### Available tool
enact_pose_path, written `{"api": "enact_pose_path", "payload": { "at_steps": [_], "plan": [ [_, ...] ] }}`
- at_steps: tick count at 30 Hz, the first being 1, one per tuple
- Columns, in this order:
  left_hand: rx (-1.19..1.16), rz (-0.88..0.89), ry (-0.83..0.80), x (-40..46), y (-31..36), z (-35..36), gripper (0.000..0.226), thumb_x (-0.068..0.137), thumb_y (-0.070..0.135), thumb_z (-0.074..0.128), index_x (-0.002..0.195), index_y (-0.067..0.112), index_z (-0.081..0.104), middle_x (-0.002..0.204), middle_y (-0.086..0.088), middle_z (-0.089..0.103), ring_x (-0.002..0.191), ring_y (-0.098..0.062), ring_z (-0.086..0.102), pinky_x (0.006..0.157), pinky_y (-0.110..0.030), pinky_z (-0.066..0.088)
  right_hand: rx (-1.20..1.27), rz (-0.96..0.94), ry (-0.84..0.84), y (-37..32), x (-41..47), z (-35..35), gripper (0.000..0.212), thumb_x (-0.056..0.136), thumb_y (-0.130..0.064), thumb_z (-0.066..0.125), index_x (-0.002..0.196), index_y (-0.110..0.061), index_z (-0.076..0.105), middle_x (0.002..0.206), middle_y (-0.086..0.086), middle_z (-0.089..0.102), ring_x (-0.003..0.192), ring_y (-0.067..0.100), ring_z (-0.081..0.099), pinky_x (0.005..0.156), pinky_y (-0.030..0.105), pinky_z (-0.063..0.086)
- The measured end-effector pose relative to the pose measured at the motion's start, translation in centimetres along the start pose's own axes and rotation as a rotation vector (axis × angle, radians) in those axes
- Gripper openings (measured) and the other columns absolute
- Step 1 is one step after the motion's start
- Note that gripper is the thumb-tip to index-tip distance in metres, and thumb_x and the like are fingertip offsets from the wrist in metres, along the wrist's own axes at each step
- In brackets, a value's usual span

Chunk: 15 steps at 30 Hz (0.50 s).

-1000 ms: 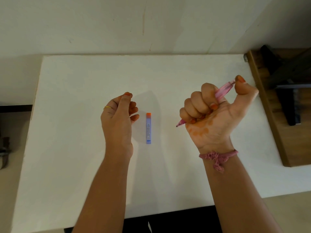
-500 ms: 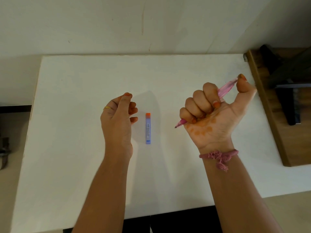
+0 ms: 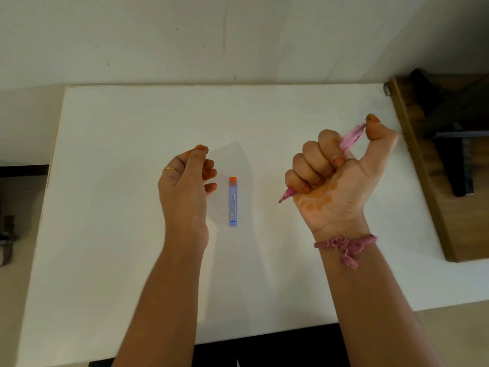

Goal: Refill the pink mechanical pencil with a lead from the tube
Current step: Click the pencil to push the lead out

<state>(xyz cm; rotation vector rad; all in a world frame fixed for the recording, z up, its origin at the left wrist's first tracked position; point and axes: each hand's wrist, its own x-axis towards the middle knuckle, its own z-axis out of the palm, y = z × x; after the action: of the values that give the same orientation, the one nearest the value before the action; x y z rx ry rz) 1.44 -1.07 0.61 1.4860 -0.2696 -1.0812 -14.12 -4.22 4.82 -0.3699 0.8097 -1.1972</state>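
- right hand (image 3: 336, 178) fisted round the pink mechanical pencil (image 3: 349, 136), four fingers wrapped on the barrel, thumb tip pressed on the cap end at upper right
- pencil tip pokes out below the little finger, pointing down-left toward the table centre; barrel runs diagonal, lower left to upper right
- hand is raised off the table (image 3: 132, 128), palm side toward camera; pink thread band (image 3: 346, 246) on that wrist
- left hand (image 3: 186, 181) loosely curled, thumb tip against forefinger tip as if pinching; whether anything is between them cannot be told, too small. Gold ring (image 3: 168, 169) on one finger
- lead tube (image 3: 232, 201) lies flat on the table between the two hands, untouched, orange cap on its far end, blue body toward the person
- key relation: the tube's long axis runs straight away from the person, roughly parallel to the left forearm; it sits just beside the left fingertips and clearly farther from the right fist
- so left hand is the nearer one, and the right is busy with the pencil
- judgement: a short sideways move would bring the left fingers across the tube's narrow width
- judgement: the tube looks still capped and the pencil's cap end is under the thumb
- wooden shelf (image 3: 434, 197) with dark items off the table's right edge, pale wall (image 3: 238, 35) behind
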Motion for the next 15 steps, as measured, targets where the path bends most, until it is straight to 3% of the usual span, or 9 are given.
{"api": "enact_pose_path", "payload": {
  "at_steps": [3,8,12,15],
  "plan": [
    [0.001,0.001,-0.002,0.00,-0.02,-0.05,0.012,0.083,0.029,0.064,0.073,0.027,0.069,0.060,0.012,0.065,0.061,-0.005,0.060,0.052,-0.017,0.046,0.018,-0.003,0.027,-0.04,0.40,-0.15,0.056,0.088,-0.064,0.033,0.055,-0.018,0.032,0.051,-0.005,0.023,0.048,0.012,0.017,0.047,0.027,0.019],
    [-0.007,-0.001,0.001,0.07,0.03,-0.07,0.013,0.083,0.028,0.064,0.071,0.027,0.069,0.060,0.012,0.065,0.060,-0.005,0.060,0.052,-0.018,0.046,-0.047,0.046,0.161,0.14,1.03,-0.61,0.056,0.088,-0.070,0.031,0.063,-0.022,0.045,0.058,-0.006,0.036,0.053,0.011,0.038,0.069,0.033,0.043],
    [-0.005,-0.002,0.006,-0.02,0.00,-0.04,0.011,0.083,0.029,0.064,0.073,0.027,0.068,0.060,0.013,0.065,0.061,-0.005,0.061,0.052,-0.018,0.046,0.005,0.059,0.138,0.14,0.83,-0.52,0.056,0.088,-0.069,0.032,0.061,-0.021,0.043,0.054,-0.006,0.027,0.048,0.010,0.024,0.049,0.025,0.030],
    [0.000,-0.003,0.012,0.01,-0.01,-0.04,0.010,0.083,0.029,0.064,0.074,0.027,0.068,0.060,0.013,0.066,0.061,-0.004,0.061,0.053,-0.018,0.046,0.028,0.048,0.115,0.13,0.63,-0.39,0.059,0.086,-0.069,0.036,0.056,-0.018,0.036,0.051,-0.005,0.022,0.047,0.012,0.017,0.046,0.026,0.020]
  ]
}}
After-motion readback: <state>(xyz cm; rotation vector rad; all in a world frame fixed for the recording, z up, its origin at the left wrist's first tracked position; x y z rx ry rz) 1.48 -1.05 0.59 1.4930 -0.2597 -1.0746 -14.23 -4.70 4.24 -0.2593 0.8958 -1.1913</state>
